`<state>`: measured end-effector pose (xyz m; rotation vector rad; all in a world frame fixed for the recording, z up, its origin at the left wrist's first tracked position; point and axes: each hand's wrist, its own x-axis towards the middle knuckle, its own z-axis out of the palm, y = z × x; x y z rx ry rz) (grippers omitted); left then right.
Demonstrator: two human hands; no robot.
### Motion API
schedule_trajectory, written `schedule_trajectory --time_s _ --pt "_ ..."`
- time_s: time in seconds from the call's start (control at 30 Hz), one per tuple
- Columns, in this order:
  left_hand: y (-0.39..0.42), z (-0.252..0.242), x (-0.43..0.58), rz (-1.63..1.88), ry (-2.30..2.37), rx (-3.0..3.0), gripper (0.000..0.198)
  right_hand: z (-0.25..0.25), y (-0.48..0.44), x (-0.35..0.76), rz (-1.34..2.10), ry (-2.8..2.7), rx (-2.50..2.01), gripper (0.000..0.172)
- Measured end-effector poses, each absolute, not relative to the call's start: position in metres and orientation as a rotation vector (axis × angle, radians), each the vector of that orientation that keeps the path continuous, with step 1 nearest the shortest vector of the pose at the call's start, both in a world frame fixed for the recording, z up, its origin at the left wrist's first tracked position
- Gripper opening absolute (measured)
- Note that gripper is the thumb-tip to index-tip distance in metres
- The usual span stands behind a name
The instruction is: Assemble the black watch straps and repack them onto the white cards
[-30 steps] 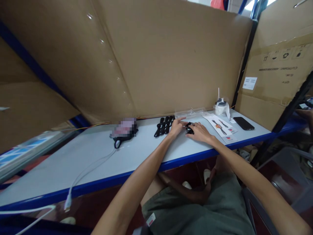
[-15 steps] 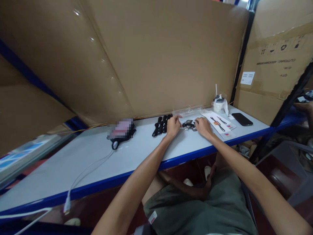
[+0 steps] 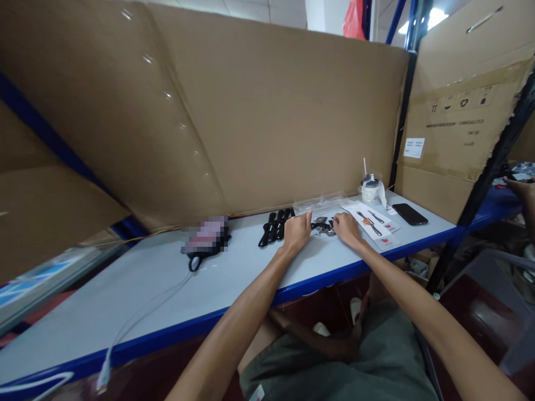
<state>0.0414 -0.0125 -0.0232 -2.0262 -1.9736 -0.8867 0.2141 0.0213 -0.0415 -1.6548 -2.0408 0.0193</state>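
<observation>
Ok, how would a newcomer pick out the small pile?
On the blue-edged table, look between the left hand and the right hand. The small pile lies there, dark and silvery, jumbled, unlike the aligned black pieces beside the left hand.

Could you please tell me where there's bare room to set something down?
Bare tabletop lies between the pixelated item and the black pieces, and left of the white cable. It is crowded around the left hand and right hand: dark parts between them, printed cards alongside.
</observation>
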Motion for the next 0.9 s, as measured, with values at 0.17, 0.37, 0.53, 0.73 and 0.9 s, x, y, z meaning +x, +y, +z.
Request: schedule_trajectory --time_s 0.17,0.37,0.53,0.73,0.9 --pt "-0.011 -0.024 0.043 -0.827 -1.971 -2.033 0.060 -0.043 0.022 0.215 0.006 -2.044 -1.649 0.031" --pt "-0.009 -0.027 0.045 -0.672 -1.984 -2.055 0.062 -0.047 0.025 0.213 -0.003 -2.045 -1.651 0.031" --pt "-0.007 -0.030 0.046 -0.629 -1.962 -2.087 0.064 -0.047 0.025 0.212 -0.017 -2.043 -1.657 0.030" --pt "-0.006 -0.033 0.046 -0.649 -1.959 -2.117 0.065 -0.047 0.025 0.213 -0.031 -2.042 -1.660 0.029" --pt "-0.007 -0.033 0.047 -0.658 -1.937 -2.166 0.062 -0.047 0.026 0.213 -0.021 -2.057 -1.664 0.030"
